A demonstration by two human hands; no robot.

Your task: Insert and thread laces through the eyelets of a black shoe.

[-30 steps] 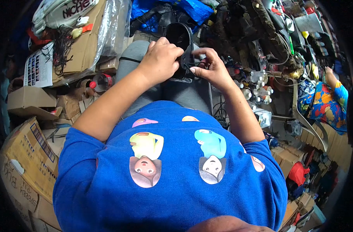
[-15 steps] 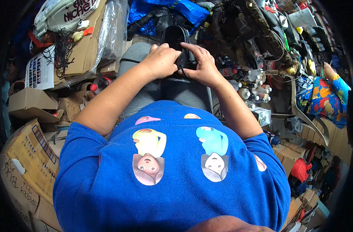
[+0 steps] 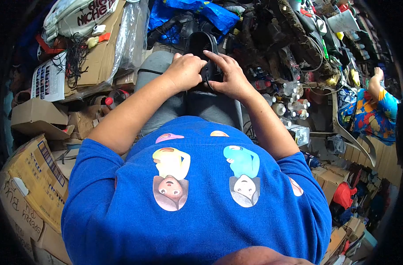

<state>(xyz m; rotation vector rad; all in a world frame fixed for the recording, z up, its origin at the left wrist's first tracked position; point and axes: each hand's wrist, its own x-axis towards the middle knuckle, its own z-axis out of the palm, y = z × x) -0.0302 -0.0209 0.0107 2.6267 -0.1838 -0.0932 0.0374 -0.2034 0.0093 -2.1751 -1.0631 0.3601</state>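
Note:
A black shoe [image 3: 201, 42] rests over my lap, its opening facing up and its far end rounded. My left hand [image 3: 186, 71] is closed on the shoe's near left side, the fingers curled in and the thumb towards the middle. From the right, my right hand [image 3: 231, 77] grips it, with the index finger reaching over the opening and the thumb on the near end. A thin dark cord or lace [image 3: 207, 78] shows between the two hands. The fingers hide much of the shoe's near part.
Flattened cardboard [image 3: 97, 62] and an open carton [image 3: 38, 113] lie at the left. A blue plastic sheet [image 3: 219, 17] is beyond the shoe. Several small bottles [image 3: 293, 104] stand at the right, where another person's arm [image 3: 378, 86] shows at the edge.
My hands shift very slightly on the shoe, the right thumb moving a little to the right. The other person's hand at the right edge has moved slightly up.

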